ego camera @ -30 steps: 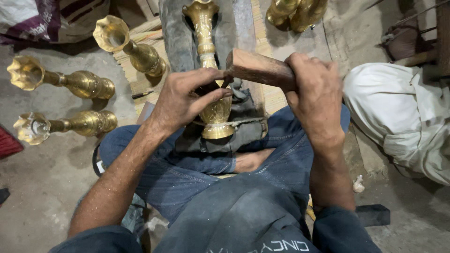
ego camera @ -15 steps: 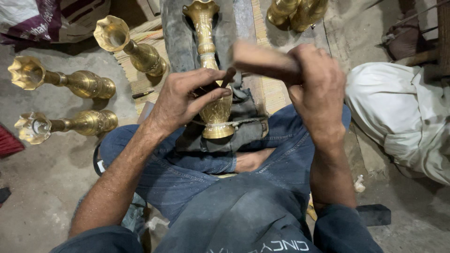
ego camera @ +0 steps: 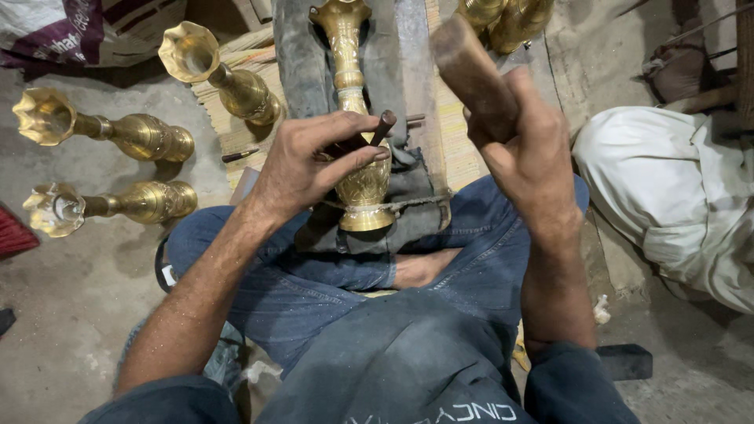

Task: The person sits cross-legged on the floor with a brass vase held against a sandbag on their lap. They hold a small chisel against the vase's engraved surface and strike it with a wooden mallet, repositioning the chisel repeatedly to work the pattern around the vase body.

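Observation:
A tall brass vase (ego camera: 355, 94) lies lengthwise on a grey padded block (ego camera: 294, 71) in front of my crossed legs, its base toward me. My left hand (ego camera: 310, 161) pinches a short dark metal punch (ego camera: 382, 127) whose tip rests on the vase's engraved belly. My right hand (ego camera: 528, 141) grips a thick wooden mallet handle (ego camera: 471, 71), raised and tilted up to the right of the vase, apart from the punch.
Three more brass vases lie on the floor at left: one (ego camera: 224, 74), one (ego camera: 102, 129) and one (ego camera: 110, 204). More brass pieces (ego camera: 503, 20) sit at the top. Another person in white cloth (ego camera: 675, 188) sits at right. A woven mat (ego camera: 236, 129) lies underneath.
My right hand has lifted the mallet up and away from the punch, swinging it from nearly level to steeply tilted. The left hand stays on the punch and vase.

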